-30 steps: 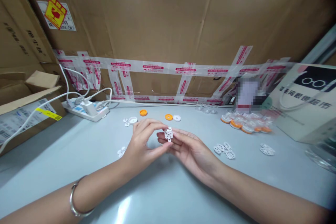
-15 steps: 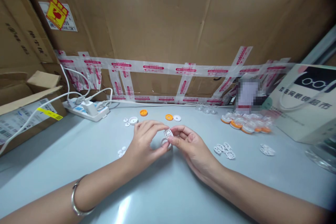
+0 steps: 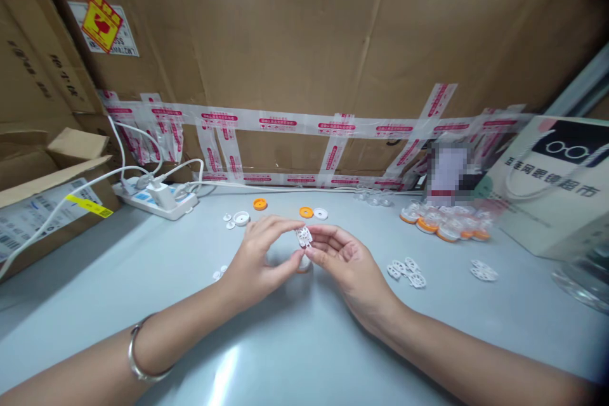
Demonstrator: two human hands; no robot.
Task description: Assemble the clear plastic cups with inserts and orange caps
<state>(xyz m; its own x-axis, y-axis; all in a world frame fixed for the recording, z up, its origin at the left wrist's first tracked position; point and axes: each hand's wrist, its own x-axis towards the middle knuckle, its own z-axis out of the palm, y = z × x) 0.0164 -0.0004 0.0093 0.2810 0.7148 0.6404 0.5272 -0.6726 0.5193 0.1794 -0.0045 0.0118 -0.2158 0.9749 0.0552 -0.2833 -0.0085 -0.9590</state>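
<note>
Near the middle, a small white openwork piece [image 3: 303, 236] is pinched between the fingertips of my left hand [image 3: 261, 257] and my right hand [image 3: 345, 260]. Just below it, a round part [image 3: 303, 264] with a white top and an orange lower edge rests on the table, partly hidden by my fingers. Beyond my hands lie an orange ring [image 3: 306, 212], a white ring [image 3: 320, 214], an orange cup [image 3: 259, 204] and a white cup [image 3: 242, 219]. Small white discs [image 3: 231, 225] sit beside the white cup.
White openwork pieces [image 3: 417, 280] lie right of my hands, with more [image 3: 484, 271] farther right. Behind are orange-and-clear round parts [image 3: 447, 231], clear pieces [image 3: 380, 198] and a paper bag [image 3: 537, 203]. A power strip [image 3: 178, 205] and open carton [image 3: 57, 203] stand left.
The white openwork piece has been raised slightly and tilted more upright between my fingertips. My left thumb has moved up, off the round part below.
</note>
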